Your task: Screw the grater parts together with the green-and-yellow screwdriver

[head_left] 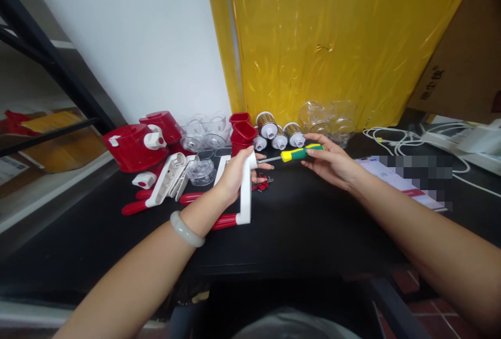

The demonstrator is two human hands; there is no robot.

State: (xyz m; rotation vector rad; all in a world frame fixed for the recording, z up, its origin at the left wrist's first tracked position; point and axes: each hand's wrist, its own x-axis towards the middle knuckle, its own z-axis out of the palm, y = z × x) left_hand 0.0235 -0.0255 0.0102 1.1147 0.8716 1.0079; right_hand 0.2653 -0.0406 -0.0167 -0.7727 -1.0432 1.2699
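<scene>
My left hand (234, 174) is closed around the top of a white crank handle (245, 193), whose red grip (225, 221) points left near the table. In my right hand (329, 161) is a screwdriver (299, 153) with a green and yellow handle, held between thumb and fingers. Its metal shaft points left and its tip meets the round white end of the crank; whether a screw sits there is hidden. Small red parts (263, 184) lie on the table just behind my left fingers.
Behind my hands stand red hoppers (243, 132), metal grater drums (267, 124) and clear plastic parts (207, 132). Red housings (135, 145) and more crank handles (166, 182) lie left. A printed sheet (399, 182) and white cables (410, 140) are at right on the black table (305, 240).
</scene>
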